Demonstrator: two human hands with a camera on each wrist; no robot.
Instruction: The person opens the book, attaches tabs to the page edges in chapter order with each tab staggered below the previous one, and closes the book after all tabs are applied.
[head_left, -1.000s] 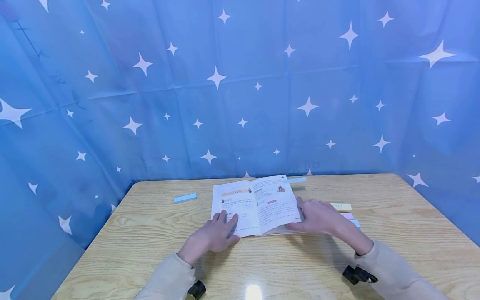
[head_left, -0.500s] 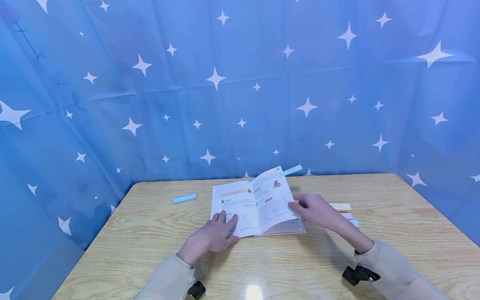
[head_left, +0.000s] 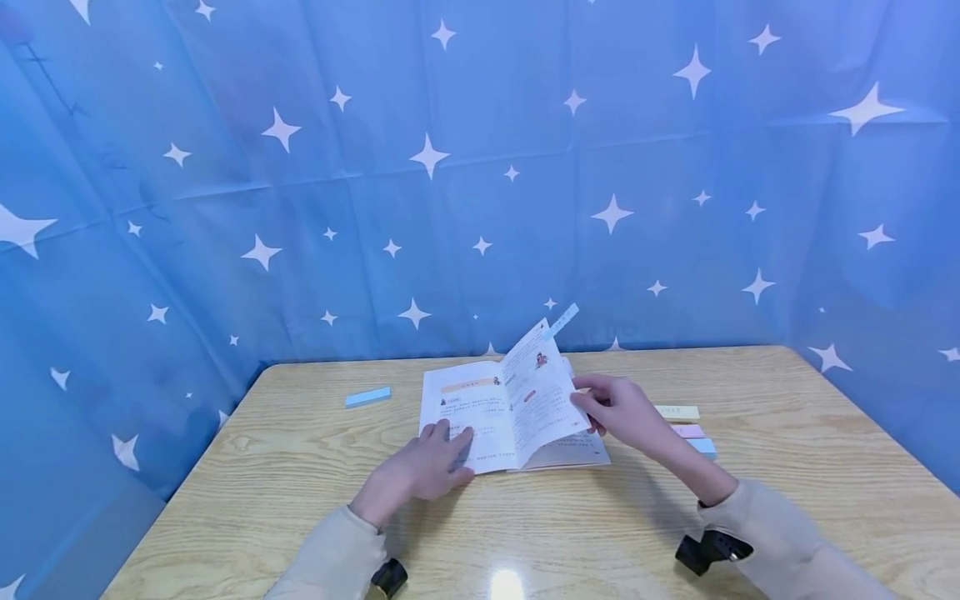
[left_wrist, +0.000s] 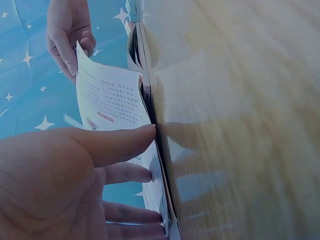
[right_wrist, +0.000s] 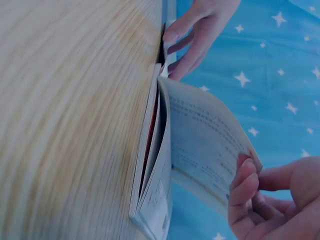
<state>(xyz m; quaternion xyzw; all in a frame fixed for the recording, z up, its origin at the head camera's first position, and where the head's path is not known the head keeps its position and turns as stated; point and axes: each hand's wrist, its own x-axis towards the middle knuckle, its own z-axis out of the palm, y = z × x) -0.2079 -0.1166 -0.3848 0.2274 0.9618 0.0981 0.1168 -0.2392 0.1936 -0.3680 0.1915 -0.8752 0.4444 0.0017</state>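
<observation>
An open book with printed text lies on the wooden table. My left hand rests with spread fingers on its left page near the lower edge. With thumb and fingers, my right hand pinches the outer edge of a lifted right-hand page. That page slants up from the spine, and a blue sticky tab juts from its top corner. Under it shows another printed page. In the right wrist view the raised page curves away from the book's thicker stack, its edge between thumb and fingers of the right hand.
A blue strip lies on the table left of the book. Right of it, partly behind the right wrist, are a yellow strip, a pink strip and another blue strip. A blue starred curtain hangs behind the table.
My right hand has lifted the right-hand page by its edge, tilting it up and toward the left, with the blue tab rising along. The page beneath shows more. My left hand stays put.
</observation>
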